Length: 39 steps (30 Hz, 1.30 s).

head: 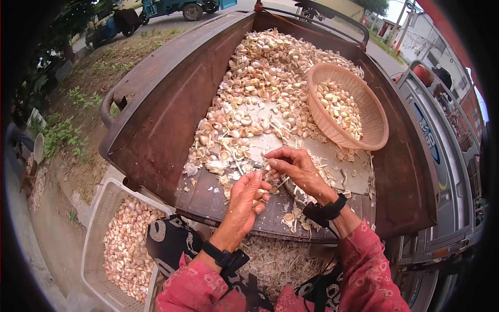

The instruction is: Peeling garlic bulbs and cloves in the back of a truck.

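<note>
My left hand (242, 201) is curled around a few garlic cloves (259, 194), its thumb pointing up. Just above and to its right, my right hand (299, 168) pinches a small garlic clove (268, 167) between thumb and fingers. Both hands are over the near end of a rusty metal cart bed (253, 145), their fingertips close together. Beyond them a large heap of garlic cloves and bulbs (269, 74) covers the bed. Papery skins and dry stalks (234, 156) lie scattered around the hands.
An orange plastic basket (331, 128) with peeled cloves leans on the heap at right. Left of my knee, a white plastic crate (93, 230) holds many unpeeled cloves (128, 249). Metal side walls (171, 113) flank the bed. Husks (273, 257) cover the ground below. A grey vehicle (432, 156) stands at right.
</note>
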### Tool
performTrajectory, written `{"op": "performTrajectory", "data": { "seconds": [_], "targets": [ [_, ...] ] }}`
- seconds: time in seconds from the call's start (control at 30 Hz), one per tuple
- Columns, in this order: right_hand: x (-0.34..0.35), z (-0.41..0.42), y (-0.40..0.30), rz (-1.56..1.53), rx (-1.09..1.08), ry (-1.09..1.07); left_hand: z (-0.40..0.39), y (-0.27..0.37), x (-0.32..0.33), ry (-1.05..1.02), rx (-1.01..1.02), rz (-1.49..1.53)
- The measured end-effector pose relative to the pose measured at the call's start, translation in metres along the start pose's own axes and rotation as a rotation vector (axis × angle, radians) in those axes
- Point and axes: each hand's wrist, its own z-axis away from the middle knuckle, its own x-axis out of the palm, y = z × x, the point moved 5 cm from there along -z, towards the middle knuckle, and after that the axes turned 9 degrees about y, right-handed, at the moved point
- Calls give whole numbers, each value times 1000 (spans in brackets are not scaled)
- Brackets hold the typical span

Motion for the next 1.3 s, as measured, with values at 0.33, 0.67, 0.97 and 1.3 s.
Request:
{"op": "performTrajectory", "data": {
  "seconds": [0.33,0.67,0.97,1.3],
  "targets": [
    [9,48,-11,-17,27,204,20,3,16,-174,101,-149],
    [-55,25,-33,1002,-396,123,9,14,-7,-137,-10,138],
    [-40,-3,3,975,-235,105,1,6,-15,-93,-80,113],
    [-1,-35,-18,919,-556,56,-11,-7,-14,-102,-137,242]
  ]
}}
